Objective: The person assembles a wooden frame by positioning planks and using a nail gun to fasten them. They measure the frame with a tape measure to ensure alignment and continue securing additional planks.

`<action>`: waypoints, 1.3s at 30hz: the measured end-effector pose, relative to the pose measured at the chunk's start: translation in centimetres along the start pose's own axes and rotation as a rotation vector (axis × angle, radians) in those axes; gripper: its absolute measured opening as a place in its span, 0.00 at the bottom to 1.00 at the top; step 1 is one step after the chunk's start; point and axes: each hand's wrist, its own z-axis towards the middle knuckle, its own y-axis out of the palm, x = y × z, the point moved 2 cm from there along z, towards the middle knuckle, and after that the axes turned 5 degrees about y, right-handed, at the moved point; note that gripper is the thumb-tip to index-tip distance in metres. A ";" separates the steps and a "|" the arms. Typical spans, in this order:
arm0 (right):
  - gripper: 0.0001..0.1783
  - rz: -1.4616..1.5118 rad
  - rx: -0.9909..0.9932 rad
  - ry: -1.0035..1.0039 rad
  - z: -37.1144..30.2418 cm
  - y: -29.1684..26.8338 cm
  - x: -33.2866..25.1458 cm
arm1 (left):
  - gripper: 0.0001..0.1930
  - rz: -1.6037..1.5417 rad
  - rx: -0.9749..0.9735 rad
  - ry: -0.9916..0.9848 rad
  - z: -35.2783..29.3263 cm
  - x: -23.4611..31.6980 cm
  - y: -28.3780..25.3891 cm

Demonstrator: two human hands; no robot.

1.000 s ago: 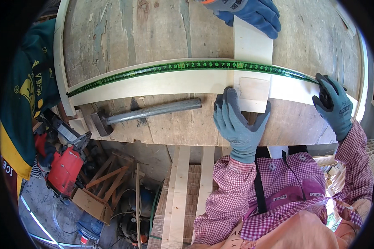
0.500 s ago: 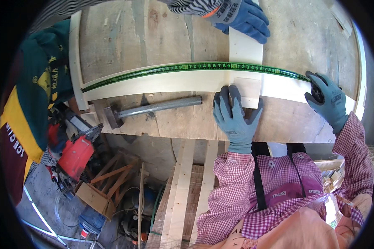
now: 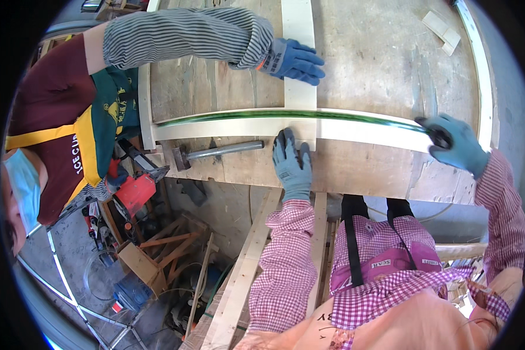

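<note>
The left hand (image 3: 292, 165) presses flat, fingers spread, on the pale wooden strip (image 3: 239, 127), whose long axis runs nine to three across the bench (image 3: 379, 64). At three o'clock, the right hand (image 3: 456, 143) apparently pinches the green measuring tape (image 3: 309, 115).

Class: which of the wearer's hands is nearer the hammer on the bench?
Left. The left hand lies just right of the hammer; the right hand is far off at the green tape's end.
</note>
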 end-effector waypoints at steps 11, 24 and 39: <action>0.26 0.018 0.050 0.283 -23.9 -3.2 27.0 | 0.21 0.563 -0.009 0.217 1.9 2.1 -1.5; 0.20 0.004 -0.104 0.287 -13.9 -2.6 26.3 | 0.16 0.688 -0.190 0.104 4.3 4.3 -1.2; 0.18 -0.143 -0.130 0.261 -14.2 -3.4 25.1 | 0.27 0.491 -0.266 0.359 6.3 6.8 -0.6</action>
